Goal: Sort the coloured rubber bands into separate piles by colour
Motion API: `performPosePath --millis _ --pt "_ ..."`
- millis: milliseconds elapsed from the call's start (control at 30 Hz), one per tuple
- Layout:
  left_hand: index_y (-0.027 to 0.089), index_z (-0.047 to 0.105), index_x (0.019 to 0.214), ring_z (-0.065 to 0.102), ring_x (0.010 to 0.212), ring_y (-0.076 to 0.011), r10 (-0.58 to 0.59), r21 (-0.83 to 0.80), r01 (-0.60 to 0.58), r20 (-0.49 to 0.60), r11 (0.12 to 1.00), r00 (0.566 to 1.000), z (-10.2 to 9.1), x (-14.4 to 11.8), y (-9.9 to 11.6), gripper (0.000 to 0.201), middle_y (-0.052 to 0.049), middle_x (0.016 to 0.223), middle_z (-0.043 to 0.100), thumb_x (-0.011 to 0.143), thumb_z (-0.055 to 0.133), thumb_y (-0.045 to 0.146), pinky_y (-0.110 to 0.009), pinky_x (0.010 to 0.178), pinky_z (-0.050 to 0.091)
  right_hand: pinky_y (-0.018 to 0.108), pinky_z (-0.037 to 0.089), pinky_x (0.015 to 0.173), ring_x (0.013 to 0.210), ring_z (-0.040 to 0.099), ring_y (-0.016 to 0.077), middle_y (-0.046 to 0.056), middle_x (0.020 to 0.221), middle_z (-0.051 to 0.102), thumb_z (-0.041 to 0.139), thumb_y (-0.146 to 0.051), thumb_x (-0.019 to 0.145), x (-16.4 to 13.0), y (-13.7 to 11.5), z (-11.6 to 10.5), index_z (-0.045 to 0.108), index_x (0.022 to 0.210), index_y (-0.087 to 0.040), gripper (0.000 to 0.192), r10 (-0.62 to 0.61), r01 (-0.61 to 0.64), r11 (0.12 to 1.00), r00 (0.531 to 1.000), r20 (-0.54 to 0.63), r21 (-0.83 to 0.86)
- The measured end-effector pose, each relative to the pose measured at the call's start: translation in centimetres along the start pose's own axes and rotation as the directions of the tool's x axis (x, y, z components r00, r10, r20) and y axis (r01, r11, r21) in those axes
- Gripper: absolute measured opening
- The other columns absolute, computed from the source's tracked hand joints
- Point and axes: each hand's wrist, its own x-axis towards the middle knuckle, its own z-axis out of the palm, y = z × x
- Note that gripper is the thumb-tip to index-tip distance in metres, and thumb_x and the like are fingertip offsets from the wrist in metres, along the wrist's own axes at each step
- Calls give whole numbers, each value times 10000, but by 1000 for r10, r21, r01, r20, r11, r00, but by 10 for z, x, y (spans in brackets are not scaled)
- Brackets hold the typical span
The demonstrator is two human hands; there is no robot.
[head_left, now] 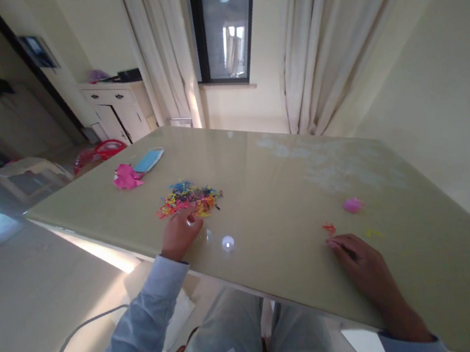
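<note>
Bits of mixed colour (189, 197) are mostly lying heaped at the left hand (180, 232), only a small orange cluster (329, 229) and yellow pieces (374, 233) sitting apart on the tabletop (267, 212) near the right hand (364, 265), both curled, any pinch impossible to tell.

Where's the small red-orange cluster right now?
In the head view, the small red-orange cluster lies on the table, right of centre, just beyond the right hand and left of the pink item.

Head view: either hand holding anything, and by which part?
Cannot tell: left hand is at the multicoloured pile, right hand beside the reddish bits; any held piece is too small to see.
</note>
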Motion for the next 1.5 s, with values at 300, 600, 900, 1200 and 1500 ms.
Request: performPosePath --millis 300,600,900,1200,1500 --pt "199 748 970 654 794 -200 2 123 -13 83 992 997 -24 5 -12 283 -52 854 723 803 553 318 -269 726 462 366 550 805 840 686 236 102 905 725 518 -532 887 1 3 1 719 841 -219 375 -31 32 999 999 29 -26" --pt "222 773 959 652 876 -231 -123 183 103 98 978 988 -21 -4 -14 303 -81 941 733 862 510 336 -298 756 463 364 559 798 846 696 238 90 922 730 520 -527 884 -1 7 0 723 853 -230 361 -50 53 997 998 34 -63" --pt "207 753 932 659 904 -236 -155 194 143 51 971 987 -11 -5 -21 338 -90 978 733 895 481 405 -307 787 479 337 553 810 860 690 217 74 939 725 518 -502 907 -3 10 1 720 877 -224 345 -72 76 995 996 50 -70" --pt "206 731 943 652 939 -250 -181 222 170 28 960 983 -6 -4 -18 303 -96 1004 715 908 471 358 -326 795 475 327 551 813 853 693 207 67 934 726 513 -500 917 -3 11 0 720 881 -220 351 -108 111 990 993 40 -84" --pt "165 606 812 572 611 -161 -214 -355 160 -120 921 969 -9 -18 -18 246 -54 738 642 854 528 394 -274 602 442 324 551 797 837 690 204 68 926 724 512 -499 916 -4 8 0 715 881 -220 346 -96 99 991 995 37 -88"
